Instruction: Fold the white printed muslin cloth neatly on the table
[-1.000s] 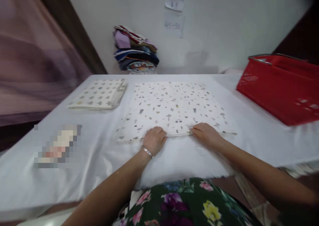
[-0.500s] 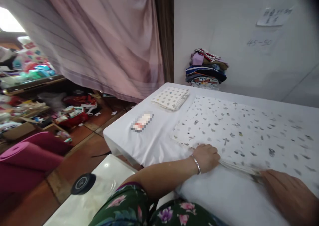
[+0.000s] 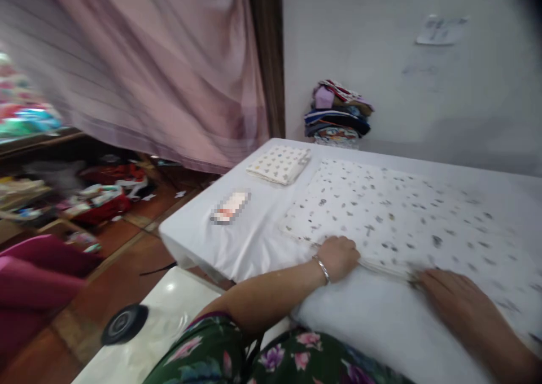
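Observation:
A white cloth (image 3: 381,209) with small grey and tan prints lies spread flat in layers on the white-covered table. My left hand (image 3: 339,258), with a silver bracelet at the wrist, is closed on the cloth's near edge, fingers curled down over it. Farther right along that edge, my right hand (image 3: 455,296) is closed at the layered hem, its fingertips partly hidden and slightly blurred. Between the two hands a short length of the edge shows. A smaller folded cloth (image 3: 279,165) with a spotted print rests at the table's far left.
A pixelated oblong item (image 3: 231,207) lies on the white table cover (image 3: 186,220). Behind the table stands a stack of folded fabrics (image 3: 336,113) against the wall. A pink curtain (image 3: 182,73) hangs at left. A black round object (image 3: 125,323) sits on a white surface nearby.
The view has turned slightly right, so things sit farther left. My right hand has come a little nearer to my left along the cloth's edge; my left hand keeps its hold.

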The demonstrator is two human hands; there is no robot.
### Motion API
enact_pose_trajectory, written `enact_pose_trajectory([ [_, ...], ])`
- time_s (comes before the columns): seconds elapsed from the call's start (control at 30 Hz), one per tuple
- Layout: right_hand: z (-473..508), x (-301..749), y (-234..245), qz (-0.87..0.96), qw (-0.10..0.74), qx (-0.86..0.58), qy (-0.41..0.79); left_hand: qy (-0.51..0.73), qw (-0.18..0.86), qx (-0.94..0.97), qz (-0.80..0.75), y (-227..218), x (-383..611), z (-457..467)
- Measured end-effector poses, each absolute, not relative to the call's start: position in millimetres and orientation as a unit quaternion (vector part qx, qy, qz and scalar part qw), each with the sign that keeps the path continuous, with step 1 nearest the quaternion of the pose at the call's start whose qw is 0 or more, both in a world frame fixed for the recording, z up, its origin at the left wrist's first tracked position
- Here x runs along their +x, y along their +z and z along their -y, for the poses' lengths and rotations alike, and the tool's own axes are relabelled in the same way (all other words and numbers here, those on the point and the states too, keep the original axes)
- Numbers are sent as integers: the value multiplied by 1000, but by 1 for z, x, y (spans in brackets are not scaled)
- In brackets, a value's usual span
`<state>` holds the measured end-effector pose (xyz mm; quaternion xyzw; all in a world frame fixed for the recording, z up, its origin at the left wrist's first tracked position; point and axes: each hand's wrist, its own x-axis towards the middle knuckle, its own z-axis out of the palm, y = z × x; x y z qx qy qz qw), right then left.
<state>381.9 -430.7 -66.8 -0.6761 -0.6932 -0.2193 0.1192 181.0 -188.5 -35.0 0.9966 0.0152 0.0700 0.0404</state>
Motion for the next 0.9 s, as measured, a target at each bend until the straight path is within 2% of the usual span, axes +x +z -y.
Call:
enact_pose_trajectory([
  [0.2,411,353,-26,641,39,-748,-166,101,66,993,-13,-27,184,184],
  [0.4,411,359,-18,618,40,-768,-163,139,78,987,4,-24,185,182],
  [0.9,419,348,-20,651,38,-745,-142,140,78,987,4,-23,185,183],
])
